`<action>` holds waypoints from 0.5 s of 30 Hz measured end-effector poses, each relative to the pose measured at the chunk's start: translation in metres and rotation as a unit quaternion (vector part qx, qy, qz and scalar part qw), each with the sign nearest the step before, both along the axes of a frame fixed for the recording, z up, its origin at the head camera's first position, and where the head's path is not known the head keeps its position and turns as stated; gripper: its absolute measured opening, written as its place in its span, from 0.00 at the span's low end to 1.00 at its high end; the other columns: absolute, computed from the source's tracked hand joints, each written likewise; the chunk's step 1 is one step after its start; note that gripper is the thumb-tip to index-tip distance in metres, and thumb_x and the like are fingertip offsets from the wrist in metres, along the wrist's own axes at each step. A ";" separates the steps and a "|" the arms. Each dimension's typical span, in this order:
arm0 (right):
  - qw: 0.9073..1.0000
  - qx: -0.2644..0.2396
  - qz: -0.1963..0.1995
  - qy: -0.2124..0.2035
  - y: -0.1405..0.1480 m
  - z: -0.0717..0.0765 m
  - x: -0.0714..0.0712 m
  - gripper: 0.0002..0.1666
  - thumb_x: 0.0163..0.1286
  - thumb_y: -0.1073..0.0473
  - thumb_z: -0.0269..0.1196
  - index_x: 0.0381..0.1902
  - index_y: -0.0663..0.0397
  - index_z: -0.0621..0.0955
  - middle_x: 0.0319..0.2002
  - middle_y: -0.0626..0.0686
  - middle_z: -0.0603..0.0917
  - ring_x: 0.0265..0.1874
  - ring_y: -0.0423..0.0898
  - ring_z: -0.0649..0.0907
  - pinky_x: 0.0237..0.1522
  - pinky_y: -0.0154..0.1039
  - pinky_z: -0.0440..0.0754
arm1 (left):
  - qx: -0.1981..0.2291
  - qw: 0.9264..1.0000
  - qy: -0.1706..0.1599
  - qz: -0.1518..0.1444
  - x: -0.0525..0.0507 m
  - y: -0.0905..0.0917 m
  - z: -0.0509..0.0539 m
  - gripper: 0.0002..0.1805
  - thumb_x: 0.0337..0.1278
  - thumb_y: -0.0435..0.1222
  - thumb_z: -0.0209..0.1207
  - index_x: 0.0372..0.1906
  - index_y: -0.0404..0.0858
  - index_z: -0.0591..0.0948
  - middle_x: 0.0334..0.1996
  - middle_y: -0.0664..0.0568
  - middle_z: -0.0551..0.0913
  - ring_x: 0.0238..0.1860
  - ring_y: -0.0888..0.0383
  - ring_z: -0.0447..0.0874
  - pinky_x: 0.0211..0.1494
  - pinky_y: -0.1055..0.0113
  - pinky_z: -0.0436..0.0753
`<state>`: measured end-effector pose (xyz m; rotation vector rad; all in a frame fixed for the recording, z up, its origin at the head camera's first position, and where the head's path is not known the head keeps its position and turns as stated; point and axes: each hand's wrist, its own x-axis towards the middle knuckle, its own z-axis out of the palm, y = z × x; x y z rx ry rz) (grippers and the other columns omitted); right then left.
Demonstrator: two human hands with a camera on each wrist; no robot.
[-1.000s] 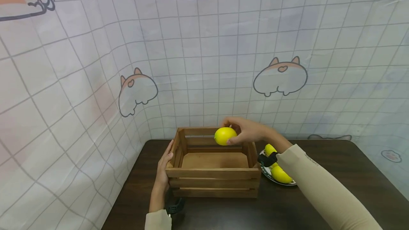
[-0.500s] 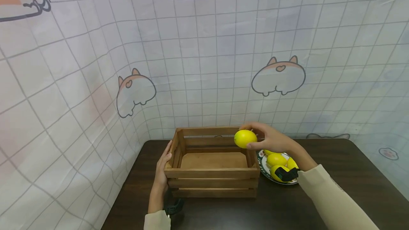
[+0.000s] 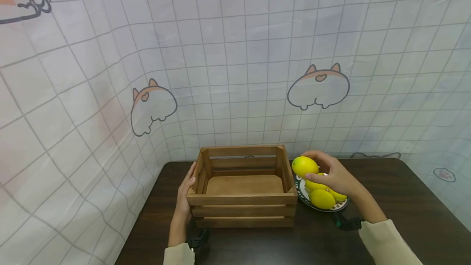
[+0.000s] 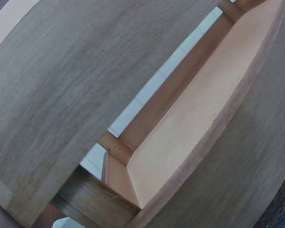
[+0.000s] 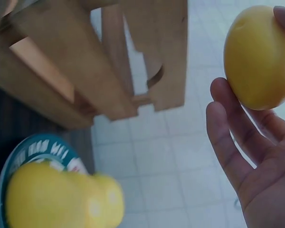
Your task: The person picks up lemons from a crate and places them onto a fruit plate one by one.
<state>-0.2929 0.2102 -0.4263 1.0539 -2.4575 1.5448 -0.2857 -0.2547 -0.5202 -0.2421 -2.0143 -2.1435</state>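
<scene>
In the head view my right hand (image 3: 336, 175) grips a yellow lemon (image 3: 304, 166) between thumb and fingers, above the left part of a patterned plate (image 3: 302, 197). The right wrist view shows this lemon (image 5: 257, 57) pinched at one end, apart from the crate. Several more lemons (image 3: 321, 199) lie on the plate. Left of it stands a slatted wooden crate (image 3: 241, 199) with no lemon visible inside. My left hand (image 3: 184, 197) rests flat along the crate's left side, its fingers straight. The left wrist view is filled mostly by the crate's slats (image 4: 61, 95) and inner floor (image 4: 194, 114).
Crate and plate stand side by side on a dark wooden table (image 3: 254, 244). Behind it hangs a white gridded curtain (image 3: 235, 72) with dog drawings. Dark wrist straps (image 3: 347, 222) are worn on both wrists.
My right hand has carried the lemon rightward, from over the crate to over the plate. The left hand stays against the crate. More of the plate's lemons now show.
</scene>
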 end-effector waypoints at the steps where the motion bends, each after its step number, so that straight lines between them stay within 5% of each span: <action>1: 1.000 -0.003 -0.008 0.005 0.004 -0.004 0.002 0.29 0.70 0.68 0.64 0.68 0.58 0.72 0.58 0.53 0.79 0.46 0.43 0.84 0.47 0.37 0.85 | 0.000 1.000 0.000 0.000 0.000 0.000 0.000 0.30 0.77 0.48 0.43 0.79 0.63 0.61 0.82 0.59 0.53 0.83 0.46 0.47 0.79 0.31 0.49; 15: 0.991 0.004 -0.127 -0.041 0.045 -0.060 0.029 0.29 0.72 0.63 0.64 0.68 0.58 0.72 0.57 0.47 0.77 0.45 0.37 0.83 0.42 0.36 0.87 | -0.003 1.000 -0.004 0.000 0.001 0.000 0.000 0.30 0.77 0.49 0.43 0.80 0.62 0.60 0.83 0.58 0.52 0.83 0.46 0.46 0.79 0.31 0.48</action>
